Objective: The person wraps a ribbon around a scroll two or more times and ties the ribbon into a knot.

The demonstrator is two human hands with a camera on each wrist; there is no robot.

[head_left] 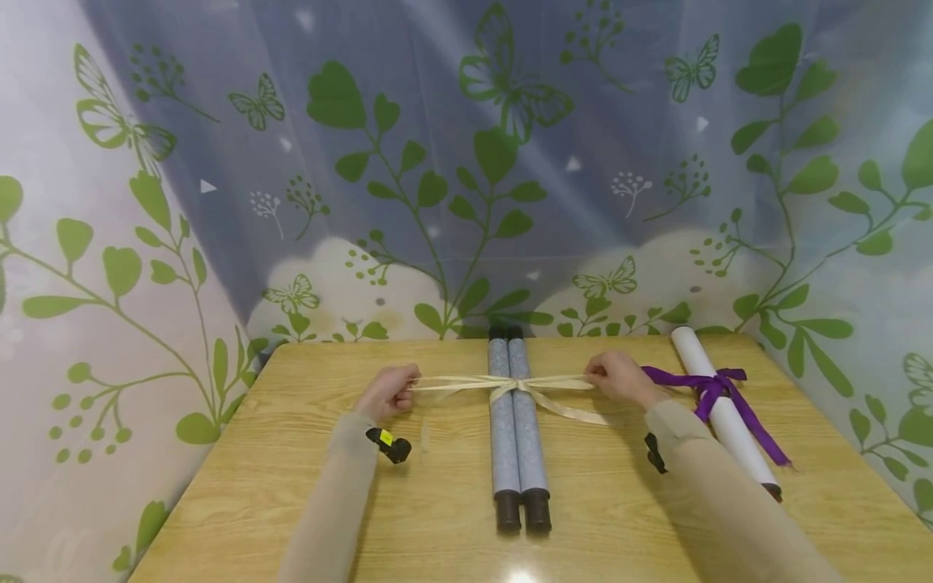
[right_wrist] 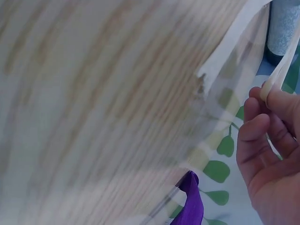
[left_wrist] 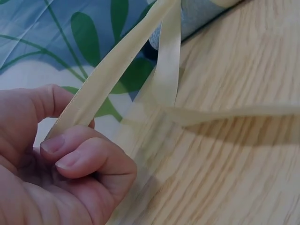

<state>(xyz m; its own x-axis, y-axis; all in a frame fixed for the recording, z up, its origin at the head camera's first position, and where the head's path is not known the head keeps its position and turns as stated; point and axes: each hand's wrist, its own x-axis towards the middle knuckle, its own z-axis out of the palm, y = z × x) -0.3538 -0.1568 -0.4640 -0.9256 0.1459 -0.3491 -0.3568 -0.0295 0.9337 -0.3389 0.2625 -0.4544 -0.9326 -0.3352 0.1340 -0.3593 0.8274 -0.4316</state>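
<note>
Two grey-blue scrolls (head_left: 503, 453) with dark end knobs lie side by side on the wooden table. A cream ribbon (head_left: 521, 385) goes around both and is knotted on top, with loops drawn out to either side. On the left, my left hand (head_left: 389, 393) pinches one loop between thumb and curled fingers; the left wrist view shows the ribbon (left_wrist: 98, 84) running up from that hand (left_wrist: 79, 164). Opposite it, my right hand (head_left: 619, 378) pinches the other loop at its fingertips, seen also as the right hand (right_wrist: 274, 136) in the right wrist view. Loose ribbon tails lie on the table.
To the right lies a white scroll (head_left: 717, 413) tied with a purple ribbon (head_left: 710, 389), close to my right forearm. The wooden table (head_left: 437, 518) ends at the back against a curtain (head_left: 408, 202) printed with green leaves and butterflies.
</note>
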